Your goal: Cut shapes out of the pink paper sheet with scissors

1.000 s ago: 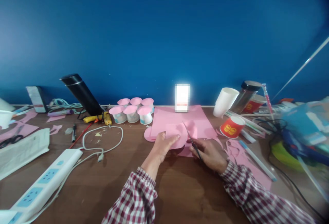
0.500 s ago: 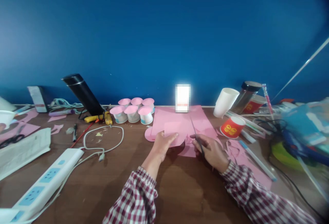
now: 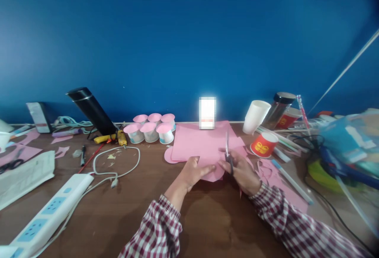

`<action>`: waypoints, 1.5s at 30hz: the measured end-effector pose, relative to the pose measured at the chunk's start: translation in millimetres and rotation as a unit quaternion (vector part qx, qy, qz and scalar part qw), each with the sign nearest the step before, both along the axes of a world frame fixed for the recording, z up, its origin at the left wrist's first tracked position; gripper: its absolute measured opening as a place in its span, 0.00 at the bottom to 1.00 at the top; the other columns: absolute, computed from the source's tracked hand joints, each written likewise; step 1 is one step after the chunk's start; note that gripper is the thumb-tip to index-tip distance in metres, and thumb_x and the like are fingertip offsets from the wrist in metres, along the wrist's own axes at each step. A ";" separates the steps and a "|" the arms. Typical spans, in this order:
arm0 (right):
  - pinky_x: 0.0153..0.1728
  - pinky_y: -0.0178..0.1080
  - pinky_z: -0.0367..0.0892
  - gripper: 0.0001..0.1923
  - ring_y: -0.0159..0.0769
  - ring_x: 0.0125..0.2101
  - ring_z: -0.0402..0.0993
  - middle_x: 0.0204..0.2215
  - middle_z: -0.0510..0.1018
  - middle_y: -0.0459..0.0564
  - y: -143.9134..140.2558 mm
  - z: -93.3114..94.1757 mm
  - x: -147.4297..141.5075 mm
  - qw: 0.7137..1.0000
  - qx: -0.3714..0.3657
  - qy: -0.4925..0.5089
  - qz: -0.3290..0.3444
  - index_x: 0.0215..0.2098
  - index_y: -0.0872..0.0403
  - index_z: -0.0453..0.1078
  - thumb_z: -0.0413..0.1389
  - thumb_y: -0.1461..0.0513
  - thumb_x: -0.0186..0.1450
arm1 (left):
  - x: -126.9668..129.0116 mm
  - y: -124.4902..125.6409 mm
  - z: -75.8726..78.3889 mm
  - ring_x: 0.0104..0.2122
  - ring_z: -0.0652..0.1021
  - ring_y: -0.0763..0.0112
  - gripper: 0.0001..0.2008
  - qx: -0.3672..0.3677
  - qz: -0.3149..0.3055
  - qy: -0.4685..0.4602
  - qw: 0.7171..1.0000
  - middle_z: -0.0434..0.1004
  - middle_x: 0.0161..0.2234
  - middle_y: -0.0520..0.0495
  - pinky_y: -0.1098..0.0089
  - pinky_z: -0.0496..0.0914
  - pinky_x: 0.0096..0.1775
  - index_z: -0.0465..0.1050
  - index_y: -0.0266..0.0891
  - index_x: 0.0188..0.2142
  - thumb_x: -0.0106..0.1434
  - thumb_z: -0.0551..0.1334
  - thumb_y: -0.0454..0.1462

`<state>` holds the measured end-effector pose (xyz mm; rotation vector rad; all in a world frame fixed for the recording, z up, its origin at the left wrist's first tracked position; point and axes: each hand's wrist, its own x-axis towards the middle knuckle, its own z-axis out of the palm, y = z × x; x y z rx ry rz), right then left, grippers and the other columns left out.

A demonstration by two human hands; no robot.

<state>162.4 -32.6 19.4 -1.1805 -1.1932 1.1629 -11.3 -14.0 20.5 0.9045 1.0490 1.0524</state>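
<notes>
My left hand [image 3: 192,172] pinches a piece of pink paper [image 3: 213,175] along its near side, with the thumb lying on top. In my right hand [image 3: 243,172] is a pair of scissors [image 3: 227,145], the fingers closed around the dark handles. The scissor blades point away from me, toward the wall, over the right part of the pink paper. Beneath both hands lie larger pink sheets [image 3: 192,139]. Exactly where the held piece ends and the sheets begin is hard to make out.
Several white cups with pink tops [image 3: 149,131] stand left of the sheets. A red paper cup [image 3: 264,144] and stacked white cups [image 3: 256,116] are at right. A power strip [image 3: 56,206], a white cable [image 3: 137,163] and a black flask [image 3: 91,110] occupy the left side.
The scissors have swung more upright, their blades pointing straight at the wall. My left hand has moved slightly right with the pink paper, closer to my right hand.
</notes>
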 end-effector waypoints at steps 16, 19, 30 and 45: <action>0.24 0.32 0.66 0.28 0.29 0.23 0.67 0.25 0.70 0.40 -3.5 -4.4 -15.2 0.981 0.037 0.127 -0.138 0.50 0.50 0.66 0.66 0.58 0.51 | 39.5 -15.1 -10.0 0.25 0.75 0.70 0.19 -0.023 0.011 -0.118 0.993 0.77 0.25 0.46 0.69 0.70 0.30 0.75 0.31 0.30 0.43 0.73 0.42; 0.25 0.32 0.67 0.28 0.30 0.23 0.68 0.25 0.72 0.41 -3.9 -2.1 -16.9 0.988 0.069 0.069 -0.116 0.50 0.50 0.65 0.65 0.56 0.53 | 37.2 -12.6 -8.8 0.22 0.72 0.74 0.18 -0.032 0.026 -0.149 0.988 0.75 0.22 0.49 0.71 0.68 0.27 0.74 0.31 0.29 0.42 0.73 0.41; 0.33 0.38 0.70 0.21 0.38 0.32 0.73 0.33 0.77 0.52 -0.7 -8.7 -9.6 0.984 0.100 -0.144 -0.041 0.47 0.56 0.68 0.59 0.53 0.60 | 17.9 4.6 4.3 0.19 0.72 0.78 0.16 -0.073 0.179 -0.206 0.959 0.69 0.18 0.54 0.76 0.68 0.23 0.69 0.34 0.24 0.39 0.74 0.37; 0.30 0.36 0.70 0.18 0.37 0.30 0.74 0.31 0.79 0.50 -9.9 -13.2 -16.3 0.982 0.088 -0.150 0.067 0.49 0.56 0.70 0.56 0.56 0.63 | 24.0 -2.3 4.0 0.19 0.72 0.78 0.14 -0.082 0.150 -0.252 0.952 0.71 0.19 0.52 0.77 0.69 0.24 0.71 0.33 0.24 0.41 0.73 0.35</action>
